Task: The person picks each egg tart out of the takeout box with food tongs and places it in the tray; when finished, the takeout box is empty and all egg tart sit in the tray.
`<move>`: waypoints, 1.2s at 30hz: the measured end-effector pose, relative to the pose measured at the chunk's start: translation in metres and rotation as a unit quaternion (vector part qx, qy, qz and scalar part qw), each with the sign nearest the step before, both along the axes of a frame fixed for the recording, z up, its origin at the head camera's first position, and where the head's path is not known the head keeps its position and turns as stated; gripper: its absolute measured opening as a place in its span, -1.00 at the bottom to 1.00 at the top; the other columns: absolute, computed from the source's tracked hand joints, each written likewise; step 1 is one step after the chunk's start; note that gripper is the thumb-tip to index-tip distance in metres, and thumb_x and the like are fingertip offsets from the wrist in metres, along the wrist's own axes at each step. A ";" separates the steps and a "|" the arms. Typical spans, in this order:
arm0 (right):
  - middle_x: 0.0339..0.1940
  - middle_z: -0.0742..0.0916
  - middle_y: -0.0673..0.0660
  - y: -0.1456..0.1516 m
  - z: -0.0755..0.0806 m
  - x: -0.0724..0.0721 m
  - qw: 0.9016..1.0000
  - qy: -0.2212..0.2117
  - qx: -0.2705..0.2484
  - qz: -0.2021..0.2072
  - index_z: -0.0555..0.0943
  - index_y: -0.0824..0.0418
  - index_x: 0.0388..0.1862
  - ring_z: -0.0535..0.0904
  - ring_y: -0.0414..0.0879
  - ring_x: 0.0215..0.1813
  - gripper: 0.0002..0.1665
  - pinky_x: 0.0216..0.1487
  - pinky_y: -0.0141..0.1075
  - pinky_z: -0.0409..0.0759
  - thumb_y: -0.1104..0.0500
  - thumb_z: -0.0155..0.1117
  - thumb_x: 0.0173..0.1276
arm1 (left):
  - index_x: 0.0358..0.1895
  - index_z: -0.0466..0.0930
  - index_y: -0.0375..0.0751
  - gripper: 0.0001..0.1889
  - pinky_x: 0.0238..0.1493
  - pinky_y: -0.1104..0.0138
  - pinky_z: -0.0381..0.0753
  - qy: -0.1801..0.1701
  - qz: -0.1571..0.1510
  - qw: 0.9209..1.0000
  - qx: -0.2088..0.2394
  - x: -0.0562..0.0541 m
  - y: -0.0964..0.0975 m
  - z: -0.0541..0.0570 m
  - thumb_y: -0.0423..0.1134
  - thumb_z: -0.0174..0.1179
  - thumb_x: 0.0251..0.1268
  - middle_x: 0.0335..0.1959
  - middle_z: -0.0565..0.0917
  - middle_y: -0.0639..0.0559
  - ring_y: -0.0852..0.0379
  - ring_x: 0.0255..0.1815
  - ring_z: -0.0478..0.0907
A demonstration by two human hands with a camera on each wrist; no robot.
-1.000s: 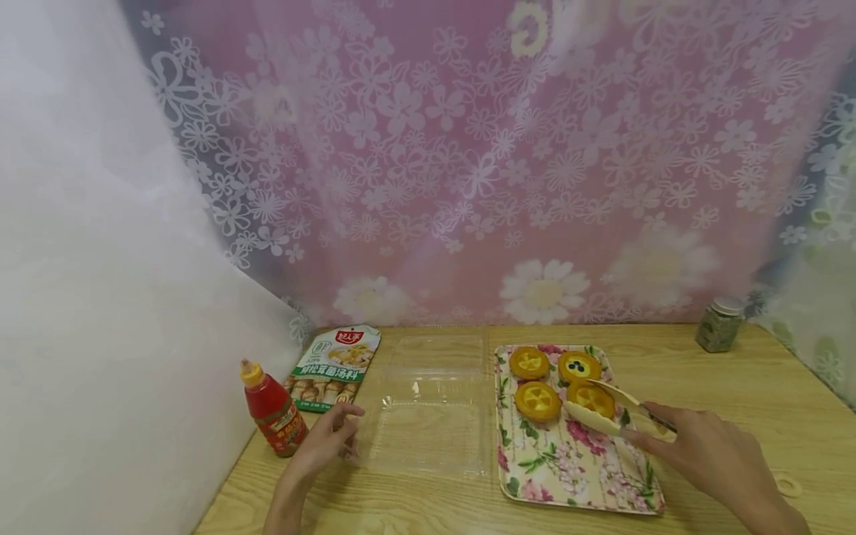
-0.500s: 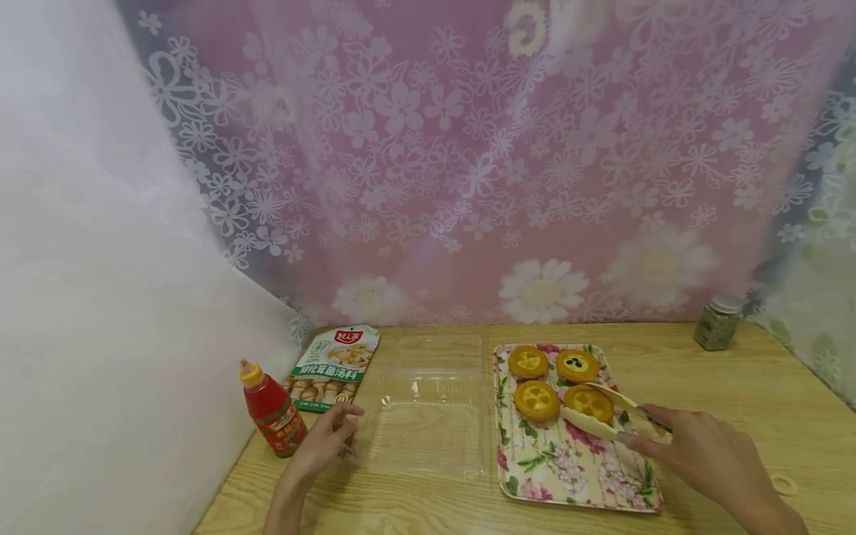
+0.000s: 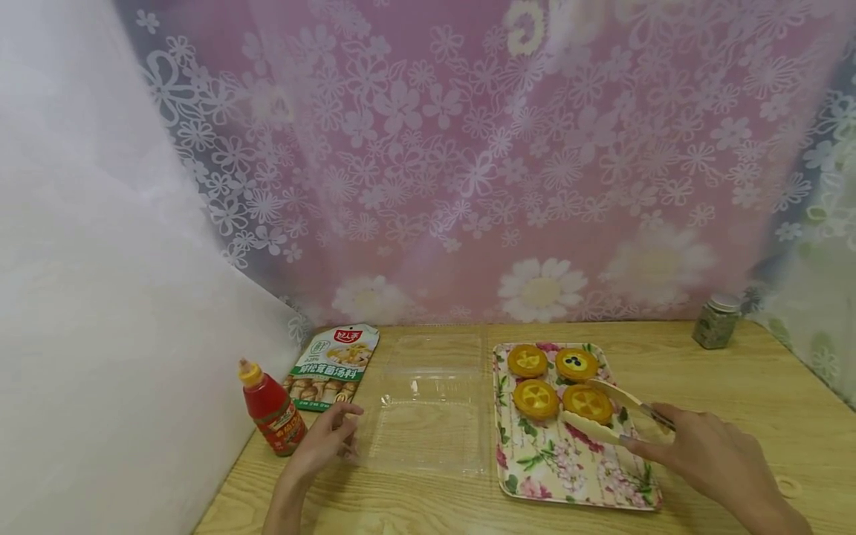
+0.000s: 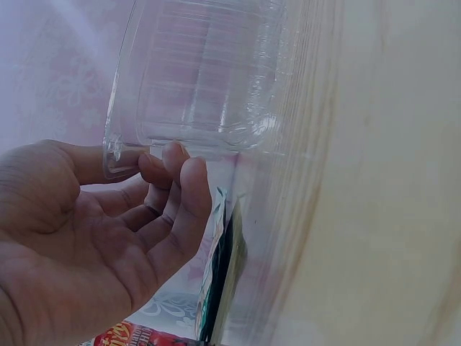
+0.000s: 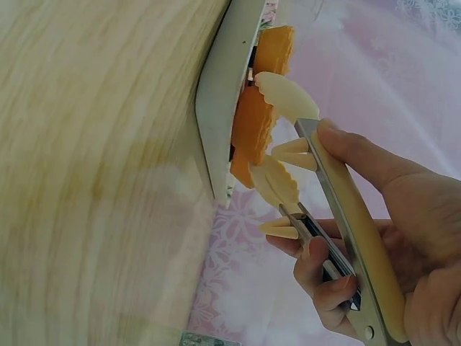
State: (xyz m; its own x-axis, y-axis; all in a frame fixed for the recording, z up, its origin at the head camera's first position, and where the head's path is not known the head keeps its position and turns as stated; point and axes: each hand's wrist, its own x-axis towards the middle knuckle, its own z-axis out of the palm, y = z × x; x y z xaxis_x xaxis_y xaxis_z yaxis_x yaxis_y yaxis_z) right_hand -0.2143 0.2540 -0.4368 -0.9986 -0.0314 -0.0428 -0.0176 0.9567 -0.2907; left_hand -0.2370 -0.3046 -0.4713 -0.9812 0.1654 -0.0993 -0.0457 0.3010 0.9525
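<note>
My right hand (image 3: 715, 453) holds a pair of tongs (image 5: 353, 223) with cream scalloped tips. Spread apart, the tips stand on either side of the front right egg tart (image 3: 587, 403) on the floral tray (image 3: 568, 475). Beside it lie a front left tart (image 3: 535, 400), a back left tart (image 3: 527, 362) and a back right tart (image 3: 576, 364) with dark dots. At the left rim of a clear plastic container (image 3: 428, 431), its lid laid back, is my left hand (image 3: 328, 442). Its fingers are loosely bent by the rim (image 4: 122, 155); a firm hold does not show.
A red sauce bottle (image 3: 274, 412) and a soup seasoning packet (image 3: 333, 368) are left of the container. A small glass jar (image 3: 715, 325) stands at the back right. A pale ring (image 3: 789, 487) lies near the right forearm. A floral curtain (image 3: 468, 163) hangs behind.
The tongs' tips have spread slightly wider round the front right tart, the near tip moving toward me. My left hand stays in place at the container.
</note>
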 end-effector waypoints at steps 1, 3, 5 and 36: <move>-0.68 0.43 0.01 0.000 0.001 0.001 1.000 -0.002 0.002 -0.003 0.52 0.40 0.39 0.31 -0.08 -0.62 0.34 -0.63 -0.23 0.19 -0.70 0.26 0.08 | 0.35 0.33 -0.51 -0.64 -0.37 0.24 0.72 0.000 0.001 1.000 0.000 0.000 0.000 0.000 -0.31 -0.04 0.71 -0.28 0.54 -0.20 0.06 -0.40 0.62; -0.68 0.47 0.02 0.000 0.005 0.002 1.000 -0.004 0.004 -0.009 0.49 0.42 0.39 0.35 -0.06 -0.62 0.36 -0.63 -0.22 0.24 -0.71 0.25 0.09 | 0.34 0.34 -0.51 -0.64 -0.37 0.24 0.73 -0.001 0.002 1.000 0.000 -0.001 0.000 0.000 -0.31 -0.04 0.71 -0.28 0.54 -0.22 0.07 -0.40 0.62; -0.67 0.51 0.02 0.000 0.009 0.004 1.000 -0.010 -0.002 -0.016 0.45 0.45 0.41 0.41 -0.05 -0.61 0.38 -0.64 -0.20 0.31 -0.71 0.21 0.11 | 0.34 0.34 -0.51 -0.64 -0.36 0.25 0.73 -0.001 0.002 1.000 0.002 -0.001 -0.001 0.000 -0.31 -0.04 0.71 -0.28 0.55 -0.23 0.07 -0.40 0.62; -0.03 0.63 0.61 0.106 -0.013 -0.012 0.984 0.114 -0.124 -0.057 0.37 0.61 0.34 0.62 0.25 -0.28 0.01 -0.43 -0.06 0.53 -0.28 0.36 0.44 | 0.34 0.34 -0.49 -0.63 -0.32 0.13 0.75 -0.001 0.000 1.000 0.001 0.000 -0.001 -0.001 -0.29 -0.03 0.71 -0.27 0.52 -0.16 0.03 -0.39 0.61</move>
